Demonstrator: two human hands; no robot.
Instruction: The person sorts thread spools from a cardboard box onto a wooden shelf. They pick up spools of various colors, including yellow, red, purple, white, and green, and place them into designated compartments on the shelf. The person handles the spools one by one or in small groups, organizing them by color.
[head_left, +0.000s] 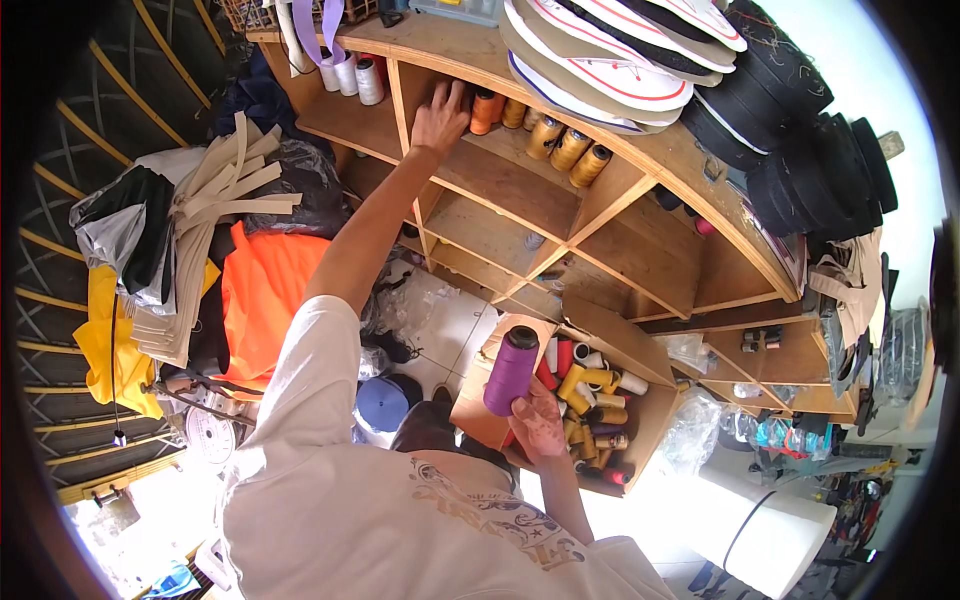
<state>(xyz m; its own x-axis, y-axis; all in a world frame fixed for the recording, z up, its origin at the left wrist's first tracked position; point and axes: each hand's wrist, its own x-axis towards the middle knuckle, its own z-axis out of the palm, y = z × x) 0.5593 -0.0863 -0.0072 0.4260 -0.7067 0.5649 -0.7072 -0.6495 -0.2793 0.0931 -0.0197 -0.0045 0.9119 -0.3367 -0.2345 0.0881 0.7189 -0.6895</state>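
Observation:
In my right hand (538, 424) is a large cone of purple thread (511, 375), tilted slightly, its black core end pointing up the picture. It hangs over the open side of a cardboard box (652, 442) full of thread spools in yellow, gold, red and white. My left hand (441, 120) reaches into an upper compartment of the wooden shelf (517, 184). Beside its fingers stand orange thread spools (486, 112). Its fingertips are partly hidden, so whether they grip anything does not show. Several gold thread spools (570, 150) stand farther right in the same compartment.
White thread spools (369, 81) occupy the compartment to the left. Shoe-sole-shaped pieces (600, 75) and black webbing rolls (787, 157) are stacked on top. Fabric strips (217, 187) and orange cloth (270, 292) lie at left. A white roll (765, 532) is at lower right.

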